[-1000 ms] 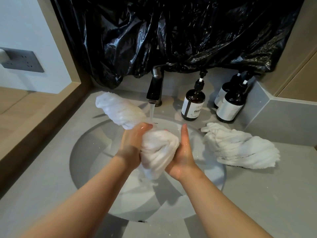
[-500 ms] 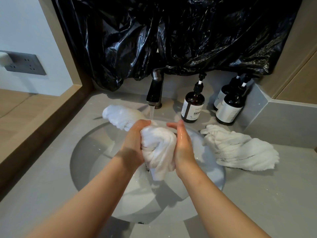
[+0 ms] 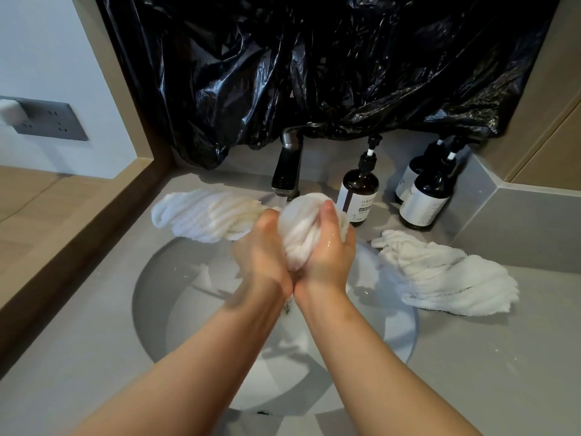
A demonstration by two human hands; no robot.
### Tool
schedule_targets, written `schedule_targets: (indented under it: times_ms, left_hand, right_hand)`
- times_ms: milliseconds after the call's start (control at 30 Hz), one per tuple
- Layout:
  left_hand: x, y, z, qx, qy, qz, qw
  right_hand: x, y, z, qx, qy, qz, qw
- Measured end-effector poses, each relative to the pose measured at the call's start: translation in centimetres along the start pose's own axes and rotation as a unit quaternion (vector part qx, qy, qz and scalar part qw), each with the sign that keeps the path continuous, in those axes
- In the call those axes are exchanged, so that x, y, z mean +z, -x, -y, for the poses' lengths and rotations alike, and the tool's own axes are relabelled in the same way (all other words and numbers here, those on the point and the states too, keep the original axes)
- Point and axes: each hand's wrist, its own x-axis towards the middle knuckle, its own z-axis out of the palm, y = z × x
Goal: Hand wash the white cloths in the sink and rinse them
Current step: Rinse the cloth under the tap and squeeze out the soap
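– While those hands are busy over the basin, call the items and I'll tally.
– Item one: bunched cloth (image 3: 301,229), white, wet, held above the sink (image 3: 143,309) at its 12 o'clock, just under the tap (image 3: 287,171). Left hand (image 3: 264,250) and right hand (image 3: 331,253) both clamped round it, heels of the palms together, fingers curled in. Status, as I judge it: being scrubbed or wrung, not finished.
– Item two?
– Second cloth (image 3: 201,215), twisted, on the counter (image 3: 503,357) at 10 o'clock of the basin, near end touching the left hand. Whether it joins item one, I cannot tell.
– Three?
– Third cloth (image 3: 440,272), twisted, on the counter at 3 o'clock, apart from both hands. It looks wrung, so probably done; unproven.
– Sundries?
– Three pump bottles (image 3: 360,190), 1 o'clock, nobody touching them.
– Tally?
– One in work, two lying out. Rinse of item one outstanding, I'd say; any stream is hidden behind the bundle.
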Motion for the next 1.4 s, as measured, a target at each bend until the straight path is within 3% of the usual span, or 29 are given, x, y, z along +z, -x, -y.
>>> schedule_targets:
  times_ms: [133, 300, 400, 567, 667, 833, 933, 1100, 1200, 1400]
  left_hand:
    - [0.1, 0.4, 0.5, 0.057, -0.056, 0.009, 0.997]
    - [-0.1, -0.5, 1.3, 0.115, -0.134, 0.015, 0.984]
    - [-0.4, -0.7, 1.4, 0.123, -0.158, 0.059, 0.978]
    - [-1.1, -1.3, -0.1, 0.145, -0.223, 0.167, 0.949]
    - [-1.8, -1.3, -2.1, 0.164, -0.297, 0.228, 0.913]
    - [-1.4, 0.2, -4.3, 0.163, -0.439, 0.344, 0.814]
    - [-0.6, 0.9, -5.7, 0.156, -0.501, 0.369, 0.767]
    - [0.4, 1.6, -7.7, 0.148, -0.422, 0.428, 0.785]
    - [0.9, 2.2, -7.8, 0.155, -0.381, 0.420, 0.809]
    - [2.9, 4.3, -9.2, 0.126, -0.238, 0.432, 0.861]
  right_hand:
    - [0.3, -0.8, -0.8, 0.086, -0.051, -0.036, 0.994]
    - [-0.6, -1.5, -1.4, 0.123, -0.054, -0.048, 0.990]
    - [-1.5, -1.5, -0.9, 0.140, -0.043, -0.011, 0.989]
    - [-3.5, -1.2, 2.0, 0.147, 0.107, 0.066, 0.981]
    - [-4.1, -1.3, 3.5, 0.049, 0.277, 0.042, 0.959]
    - [-1.1, 0.7, 6.2, -0.055, 0.293, 0.236, 0.925]
    - [0.5, 1.2, 7.5, -0.102, 0.305, 0.249, 0.914]
    - [1.6, 2.0, 9.7, -0.110, 0.259, 0.245, 0.928]
    - [2.1, 2.2, 10.7, -0.144, 0.290, 0.261, 0.909]
    - [2.9, 2.8, 13.8, -0.230, 0.325, 0.202, 0.895]
